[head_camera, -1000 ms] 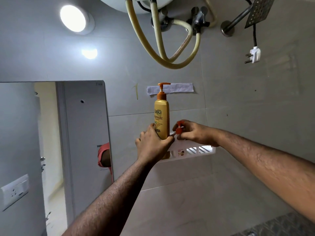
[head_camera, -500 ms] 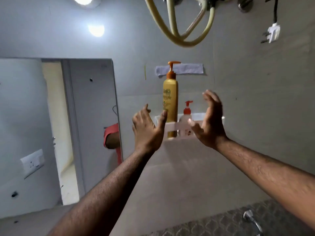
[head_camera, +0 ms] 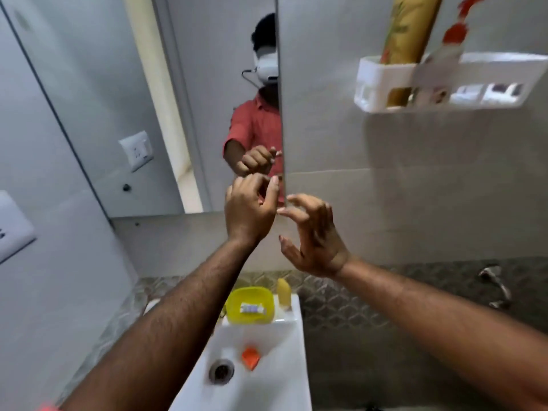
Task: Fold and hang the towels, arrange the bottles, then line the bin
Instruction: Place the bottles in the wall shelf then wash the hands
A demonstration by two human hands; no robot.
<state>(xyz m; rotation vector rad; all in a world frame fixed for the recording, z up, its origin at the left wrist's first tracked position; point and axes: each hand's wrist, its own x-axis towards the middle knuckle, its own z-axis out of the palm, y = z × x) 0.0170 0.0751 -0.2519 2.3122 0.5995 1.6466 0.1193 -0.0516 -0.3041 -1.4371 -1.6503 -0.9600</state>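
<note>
Two bottles in wall rack; left hand & right hand grip nothing, fingers loosely spread.

**No words to read**

The tall yellow bottle in the white rack has a leafy picture on its front, but the letters are too blurry to read. The little tube in the yellow tub by the sink has small marks on it. They are too tiny to make out.
</note>
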